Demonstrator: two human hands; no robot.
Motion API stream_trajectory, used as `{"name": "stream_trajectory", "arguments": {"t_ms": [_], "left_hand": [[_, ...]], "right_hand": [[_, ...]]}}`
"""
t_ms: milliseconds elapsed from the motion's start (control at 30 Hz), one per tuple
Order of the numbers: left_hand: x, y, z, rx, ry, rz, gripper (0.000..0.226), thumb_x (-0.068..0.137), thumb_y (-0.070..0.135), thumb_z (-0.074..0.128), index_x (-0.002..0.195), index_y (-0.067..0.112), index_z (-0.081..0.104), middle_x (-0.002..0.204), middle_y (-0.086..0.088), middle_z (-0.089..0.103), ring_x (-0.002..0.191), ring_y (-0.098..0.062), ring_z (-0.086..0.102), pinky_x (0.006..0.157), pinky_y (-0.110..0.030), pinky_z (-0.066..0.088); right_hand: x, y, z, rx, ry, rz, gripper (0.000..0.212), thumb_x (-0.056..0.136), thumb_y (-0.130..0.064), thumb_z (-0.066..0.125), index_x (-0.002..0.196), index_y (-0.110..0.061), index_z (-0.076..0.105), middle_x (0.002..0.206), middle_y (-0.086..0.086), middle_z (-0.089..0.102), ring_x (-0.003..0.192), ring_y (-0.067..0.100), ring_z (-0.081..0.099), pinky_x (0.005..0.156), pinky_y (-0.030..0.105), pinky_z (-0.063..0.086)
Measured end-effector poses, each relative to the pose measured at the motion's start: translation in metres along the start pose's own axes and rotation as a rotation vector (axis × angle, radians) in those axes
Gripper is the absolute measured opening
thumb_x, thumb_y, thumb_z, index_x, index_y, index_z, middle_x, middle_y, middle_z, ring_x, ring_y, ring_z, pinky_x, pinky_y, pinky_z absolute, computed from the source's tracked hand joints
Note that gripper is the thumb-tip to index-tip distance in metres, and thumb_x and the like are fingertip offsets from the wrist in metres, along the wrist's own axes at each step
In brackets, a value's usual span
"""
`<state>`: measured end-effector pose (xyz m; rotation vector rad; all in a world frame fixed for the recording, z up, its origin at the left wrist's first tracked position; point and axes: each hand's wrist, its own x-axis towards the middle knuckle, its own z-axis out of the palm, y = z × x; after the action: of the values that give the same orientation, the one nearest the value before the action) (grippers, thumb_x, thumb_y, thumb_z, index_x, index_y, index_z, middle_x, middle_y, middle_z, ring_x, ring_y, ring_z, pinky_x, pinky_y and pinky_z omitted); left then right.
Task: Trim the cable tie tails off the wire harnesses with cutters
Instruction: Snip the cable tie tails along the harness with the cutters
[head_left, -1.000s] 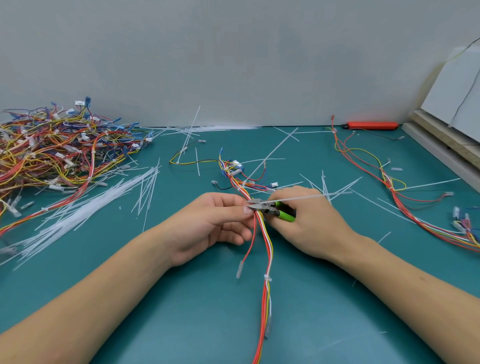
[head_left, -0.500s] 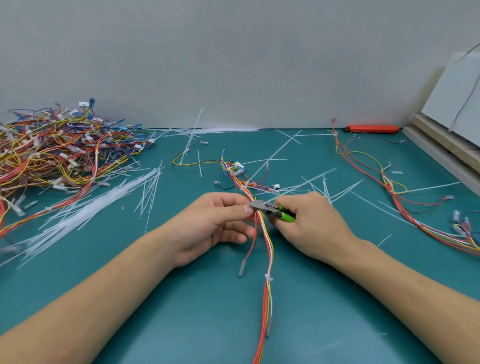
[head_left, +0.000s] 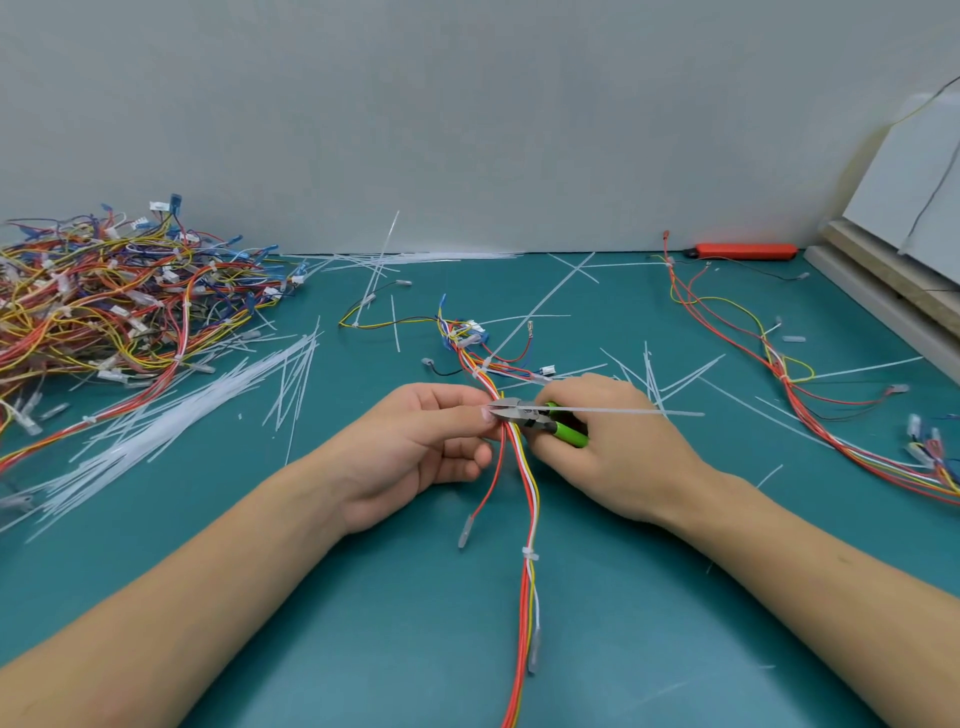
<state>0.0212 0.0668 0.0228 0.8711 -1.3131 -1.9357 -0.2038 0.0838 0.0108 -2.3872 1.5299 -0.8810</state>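
Trimming is mid-step: left hand (head_left: 415, 447) pinches the harness (head_left: 524, 473) at tabletop (head_left: 363, 623) centre; right hand (head_left: 613, 447) grips cutters (head_left: 524, 413), tie tail (head_left: 623, 412) pointing three o'clock. Next move, I judge: squeeze flush.

Open teal desk (head_left: 363, 634) along the near edge, crossed only by the harness (head_left: 527, 597). Blocked far left by the tangled wire pile (head_left: 104, 306), with loose cable ties (head_left: 171, 415) beside it. Another harness (head_left: 779, 364) strewn across the right; stacked boards (head_left: 883, 291) against the right edge.
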Motion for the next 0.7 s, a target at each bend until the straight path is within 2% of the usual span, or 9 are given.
{"name": "stream_trajectory", "arguments": {"t_ms": [133, 300, 500, 700], "left_hand": [[0.0002, 0.0001, -0.0004, 0.007, -0.012, 0.000, 0.015, 0.091, 0.013, 0.070, 0.104, 0.005, 0.073, 0.087, -0.007, 0.069, 0.063, -0.012, 0.060, 0.060, -0.022, 0.054], [-0.0009, -0.0002, -0.0002, 0.024, -0.018, 0.005, 0.013, 0.091, 0.015, 0.068, 0.101, 0.007, 0.074, 0.086, -0.006, 0.069, 0.064, -0.012, 0.062, 0.061, -0.022, 0.055], [-0.0007, 0.0001, 0.0003, 0.052, -0.033, 0.012, 0.018, 0.090, 0.018, 0.070, 0.102, 0.005, 0.071, 0.086, -0.006, 0.069, 0.065, -0.013, 0.062, 0.062, -0.023, 0.054], [-0.0009, 0.0003, 0.0002, 0.045, -0.028, 0.006, 0.026, 0.090, 0.019, 0.070, 0.109, 0.002, 0.069, 0.088, -0.007, 0.069, 0.066, -0.014, 0.063, 0.062, -0.023, 0.054]], "right_hand": [[-0.0002, -0.0002, -0.0003, 0.022, 0.002, 0.004, 0.018, 0.088, -0.041, 0.060, 0.079, -0.025, 0.062, 0.073, -0.010, 0.057, 0.074, 0.015, 0.051, 0.068, 0.043, 0.048], [-0.0005, -0.0019, -0.0015, 0.021, 0.006, 0.006, 0.018, 0.089, -0.041, 0.061, 0.079, -0.026, 0.062, 0.071, -0.013, 0.055, 0.073, 0.012, 0.049, 0.066, 0.038, 0.046], [-0.0005, -0.0039, -0.0054, -0.008, -0.057, 0.081, 0.039, 0.081, -0.051, 0.044, 0.073, -0.014, 0.054, 0.060, 0.003, 0.051, 0.064, 0.025, 0.049, 0.060, 0.044, 0.048], [-0.0008, -0.0041, -0.0045, -0.029, -0.053, 0.076, 0.036, 0.085, -0.046, 0.048, 0.074, -0.012, 0.054, 0.059, 0.004, 0.051, 0.065, 0.028, 0.049, 0.062, 0.045, 0.048]]}}
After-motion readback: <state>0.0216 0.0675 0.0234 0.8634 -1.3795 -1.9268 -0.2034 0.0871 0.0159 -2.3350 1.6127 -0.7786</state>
